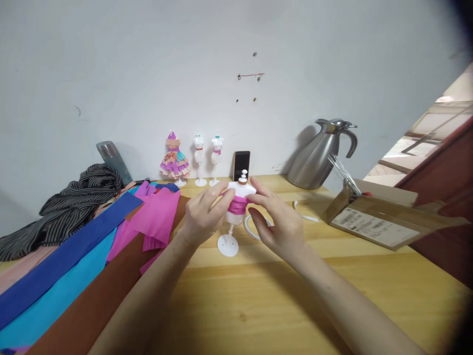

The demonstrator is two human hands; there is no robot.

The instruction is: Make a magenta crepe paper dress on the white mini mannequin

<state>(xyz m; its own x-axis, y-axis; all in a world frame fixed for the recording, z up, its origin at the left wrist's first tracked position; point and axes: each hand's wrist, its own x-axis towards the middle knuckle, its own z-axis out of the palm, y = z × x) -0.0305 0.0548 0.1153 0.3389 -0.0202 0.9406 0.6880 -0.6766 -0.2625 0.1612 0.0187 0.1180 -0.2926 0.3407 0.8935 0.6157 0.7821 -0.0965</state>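
Observation:
A small white dress form (242, 188) on a round base stands tilted on the table in front of me. A bright pink crepe paper band (237, 205) goes around its torso. My left hand (207, 209) grips the form and band from the left, fingers bent against the chest. From the right, the fingertips of my right hand (279, 219) press on the band's edge, its thumb lower and apart from the form. Behind my right hand, a white ring, seemingly a tape roll (248, 228), lies partly hidden.
Strips of blue crepe paper (74, 256), turquoise, brown and pink cover the left, beside a striped cloth (79, 197). Along the wall stand a dressed form (174, 160), two white forms (198, 153), a phone (242, 165) and a steel jug (318, 155). An open cardboard box (373, 222) is right.

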